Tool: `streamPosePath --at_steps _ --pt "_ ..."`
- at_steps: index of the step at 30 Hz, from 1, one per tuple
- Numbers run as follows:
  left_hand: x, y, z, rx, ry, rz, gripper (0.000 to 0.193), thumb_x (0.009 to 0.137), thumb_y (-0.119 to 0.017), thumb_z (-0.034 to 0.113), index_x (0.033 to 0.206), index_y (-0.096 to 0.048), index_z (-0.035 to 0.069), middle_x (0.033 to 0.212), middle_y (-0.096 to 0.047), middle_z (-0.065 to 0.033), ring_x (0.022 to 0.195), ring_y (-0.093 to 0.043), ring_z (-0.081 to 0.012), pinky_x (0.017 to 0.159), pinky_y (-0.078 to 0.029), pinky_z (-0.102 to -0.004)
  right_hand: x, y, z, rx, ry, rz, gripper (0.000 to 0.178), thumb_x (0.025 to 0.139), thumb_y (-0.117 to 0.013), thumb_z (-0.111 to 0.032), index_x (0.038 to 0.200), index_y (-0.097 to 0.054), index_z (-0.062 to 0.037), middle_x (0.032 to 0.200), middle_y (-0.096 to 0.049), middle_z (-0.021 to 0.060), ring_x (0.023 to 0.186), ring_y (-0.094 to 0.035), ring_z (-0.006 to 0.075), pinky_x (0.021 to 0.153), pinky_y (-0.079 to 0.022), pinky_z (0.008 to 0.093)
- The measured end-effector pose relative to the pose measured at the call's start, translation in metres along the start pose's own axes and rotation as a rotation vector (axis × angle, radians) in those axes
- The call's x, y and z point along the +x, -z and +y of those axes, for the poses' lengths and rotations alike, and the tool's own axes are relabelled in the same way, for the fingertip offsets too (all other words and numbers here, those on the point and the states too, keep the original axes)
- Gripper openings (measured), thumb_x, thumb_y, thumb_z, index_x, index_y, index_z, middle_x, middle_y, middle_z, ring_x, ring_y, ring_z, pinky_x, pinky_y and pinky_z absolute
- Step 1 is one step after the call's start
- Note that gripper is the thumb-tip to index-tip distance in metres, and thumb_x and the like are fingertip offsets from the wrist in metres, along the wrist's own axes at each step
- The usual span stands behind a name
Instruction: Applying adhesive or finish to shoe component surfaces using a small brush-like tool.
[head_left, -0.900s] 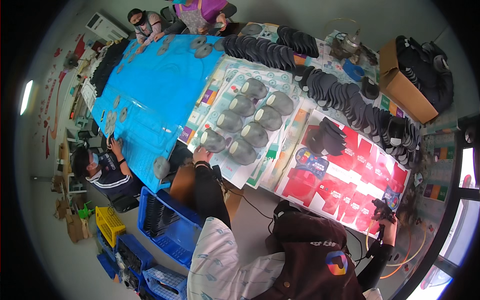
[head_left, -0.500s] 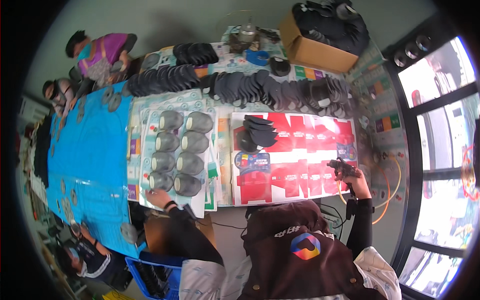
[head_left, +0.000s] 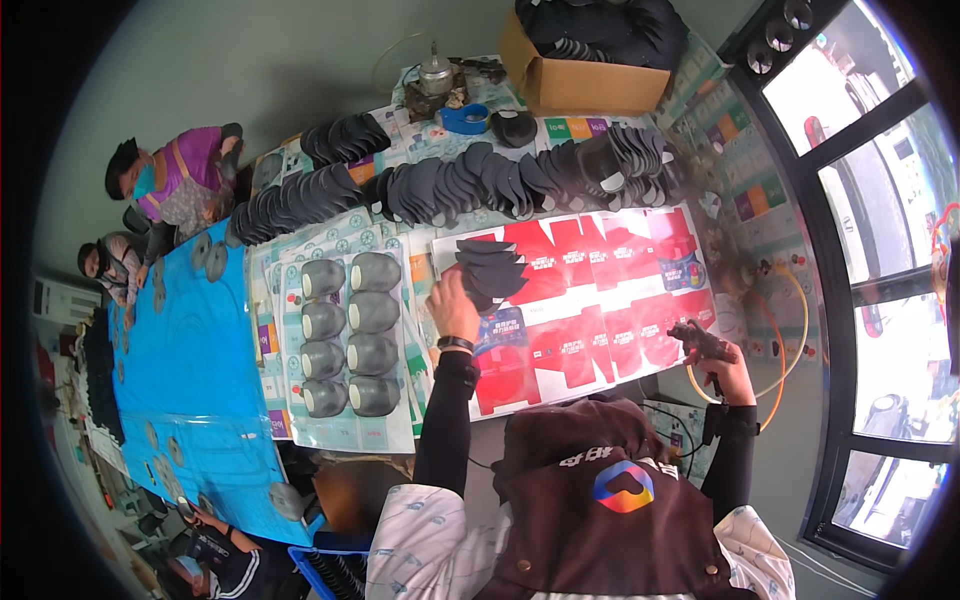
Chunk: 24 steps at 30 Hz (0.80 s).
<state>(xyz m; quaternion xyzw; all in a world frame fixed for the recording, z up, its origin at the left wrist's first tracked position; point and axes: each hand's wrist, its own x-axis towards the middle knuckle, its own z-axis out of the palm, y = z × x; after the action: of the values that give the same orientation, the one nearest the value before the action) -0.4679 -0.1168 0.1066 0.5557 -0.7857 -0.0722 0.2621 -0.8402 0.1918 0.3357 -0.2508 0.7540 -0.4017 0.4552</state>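
My left hand [head_left: 455, 305] is at the left edge of a small fanned stack of dark curved pads [head_left: 492, 262]. Its fingers close on the lowest pad, though the fingertips are partly hidden. In my right hand [head_left: 732, 375] is a dark spray gun [head_left: 700, 342], held over the right end of the red and white printed sheet [head_left: 560, 335]. The stack lies on that sheet's upper left part. Left of it, grey rounded cap-shaped pieces [head_left: 373, 312] lie in two columns on white printed paper [head_left: 385, 432].
A long row of dark pads [head_left: 430, 190] runs across the table's back. Behind it stand a cardboard box [head_left: 600, 88] of pads, a blue tape roll [head_left: 465, 119] and a metal pot [head_left: 435, 75]. Yellow and orange hoses [head_left: 775, 360] hang right. Co-workers sit around the blue-covered table [head_left: 190, 350].
My left hand has moved from the grey pieces' near left corner, right and away from me, to the dark stack. My right hand still holds the spray gun. The view has shifted.
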Motion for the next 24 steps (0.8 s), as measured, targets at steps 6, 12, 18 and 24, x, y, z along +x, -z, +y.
streamPosePath --at_steps 6,12,18,24 --pt "0.012 0.001 -0.023 0.037 -0.005 -0.317 0.052 0.07 -0.082 0.01 0.118 -0.061 0.013 0.125 -0.059 -0.0045 0.12 -0.053 -0.0283 0.097 -0.042 -0.0493 0.016 0.029 0.021 -0.006 0.012 -0.049 0.034 0.076 -0.059 0.001 0.108 -0.07 -0.0003 0.095 -0.076 0.0054 0.071 -0.066 0.0081 0.052 -0.048 0.021" --pt "0.002 -0.004 -0.021 -0.047 0.039 -0.38 0.041 0.072 -0.083 0.005 0.106 -0.06 0.007 0.1 -0.067 -0.017 0.1 -0.064 -0.0422 0.085 -0.05 -0.049 0.064 0.06 0.027 -0.027 0.022 -0.179 0.045 0.076 -0.055 -0.003 0.117 -0.071 -0.0008 0.104 -0.072 0.0031 0.081 -0.064 0.0074 0.051 -0.044 0.0177" --pt "-0.093 0.033 0.053 -0.649 0.761 -0.797 0.047 0.088 -0.07 0.001 0.134 -0.058 0.005 0.117 -0.072 -0.0119 0.106 -0.072 -0.0281 0.09 -0.059 -0.0406 0.111 0.122 0.038 0.01 0.046 -0.271 0.04 0.077 -0.054 -0.002 0.113 -0.071 -0.0006 0.102 -0.072 0.0023 0.084 -0.066 0.008 0.051 -0.044 0.0188" --pt "-0.125 0.04 0.245 -1.595 0.868 -0.388 0.059 0.093 -0.053 -0.009 0.15 -0.045 0.004 0.132 -0.064 -0.01 0.121 -0.065 -0.0223 0.098 -0.058 -0.0367 0.146 0.164 0.061 0.146 0.097 -0.365 0.038 0.079 -0.054 0.002 0.115 -0.068 -0.0003 0.095 -0.075 0.0039 0.08 -0.065 0.0076 0.054 -0.047 0.0198"
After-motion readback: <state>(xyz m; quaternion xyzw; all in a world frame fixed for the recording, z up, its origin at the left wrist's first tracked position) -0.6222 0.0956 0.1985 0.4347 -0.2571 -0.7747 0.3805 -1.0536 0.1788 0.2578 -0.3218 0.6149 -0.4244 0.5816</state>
